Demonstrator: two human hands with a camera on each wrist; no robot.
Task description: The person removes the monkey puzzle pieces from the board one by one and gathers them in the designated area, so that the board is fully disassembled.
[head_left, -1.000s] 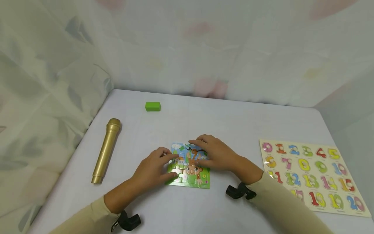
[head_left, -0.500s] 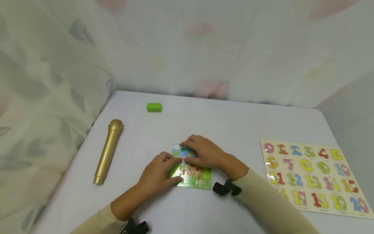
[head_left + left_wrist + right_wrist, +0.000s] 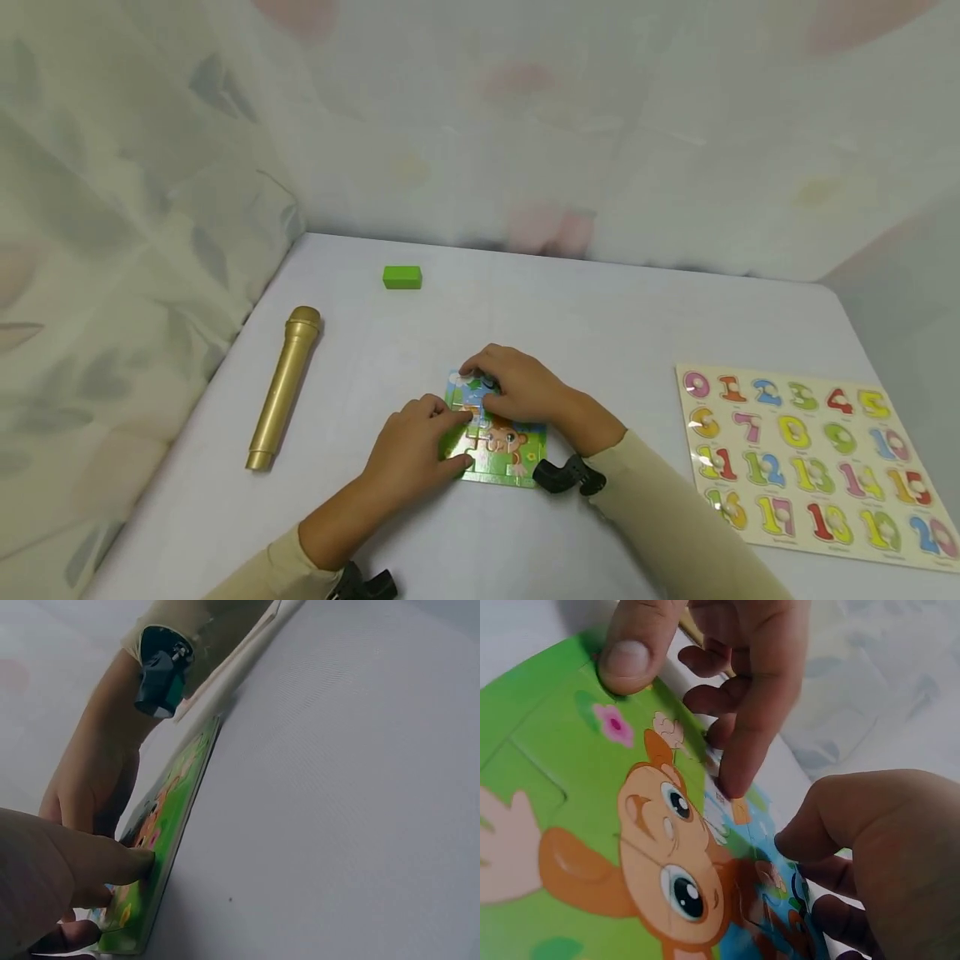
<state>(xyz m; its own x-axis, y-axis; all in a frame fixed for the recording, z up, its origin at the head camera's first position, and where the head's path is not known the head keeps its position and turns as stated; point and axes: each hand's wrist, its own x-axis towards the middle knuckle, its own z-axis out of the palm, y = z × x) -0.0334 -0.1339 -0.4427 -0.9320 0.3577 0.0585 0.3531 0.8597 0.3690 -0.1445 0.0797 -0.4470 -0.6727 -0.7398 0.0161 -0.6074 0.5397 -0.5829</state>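
Observation:
A small jigsaw puzzle with a cartoon monkey on green and blue lies flat on the table, its pieces fitted together in a board. My left hand rests at its left side, thumb on the green lower corner and index finger on the picture. Seen in the right wrist view, the left thumb presses the green surface. My right hand reaches over the blue top part, thumb and fingertips spread apart on the picture. The right palm hides the puzzle's upper right.
A gold microphone lies at the left. Farther back is a green block. A number board with coloured pieces from 0 to 20 lies at the right. Patterned curtains hang behind the white table.
My right hand has moved left over the puzzle, closer to my left hand, uncovering its right side. The left hand has shifted slightly right. The whole view has drifted a little.

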